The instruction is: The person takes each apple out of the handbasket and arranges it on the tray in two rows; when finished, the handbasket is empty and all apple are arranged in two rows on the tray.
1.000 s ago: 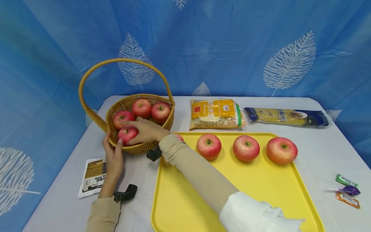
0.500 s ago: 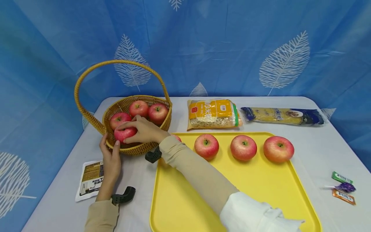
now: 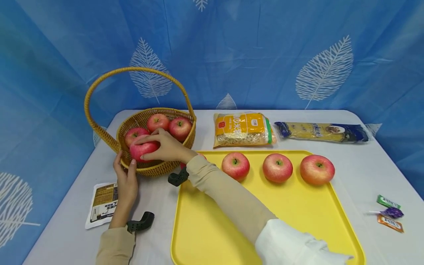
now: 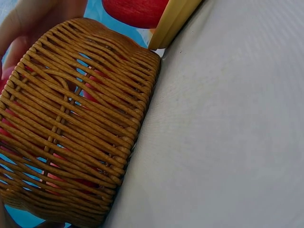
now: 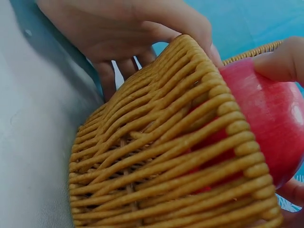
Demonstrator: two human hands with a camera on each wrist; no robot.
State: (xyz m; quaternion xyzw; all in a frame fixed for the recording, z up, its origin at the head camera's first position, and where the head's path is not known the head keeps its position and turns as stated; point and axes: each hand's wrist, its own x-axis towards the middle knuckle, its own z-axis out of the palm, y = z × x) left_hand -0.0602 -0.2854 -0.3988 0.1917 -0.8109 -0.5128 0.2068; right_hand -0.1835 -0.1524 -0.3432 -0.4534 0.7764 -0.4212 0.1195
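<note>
A wicker basket [image 3: 162,170] with a tall hoop handle stands at the back left. My right hand [image 3: 170,147] reaches into it and grips a red apple [image 3: 142,149] between thumb and fingers. In the right wrist view this apple [image 5: 270,114] rises above the woven rim. Three other apples, at the left [image 3: 135,134], back [image 3: 158,122] and right [image 3: 180,129], lie inside behind the gripped one. My left hand [image 3: 127,186] holds the basket's near left side, thumb at the rim; the right wrist view shows its fingers [image 5: 126,69] around the outside of the weave.
A yellow tray [image 3: 265,213] lies right of the basket, with several apples [image 3: 277,168] along its far edge, one partly behind my right sleeve. Behind it are an orange bag [image 3: 243,129] and a spaghetti packet [image 3: 321,131]. A pouch [image 3: 104,204] lies left; wrapped candies [image 3: 391,212] lie right.
The gripped apple has risen slightly in the basket, with my right hand shifting a little up and to the right. My left hand keeps its place on the rim.
</note>
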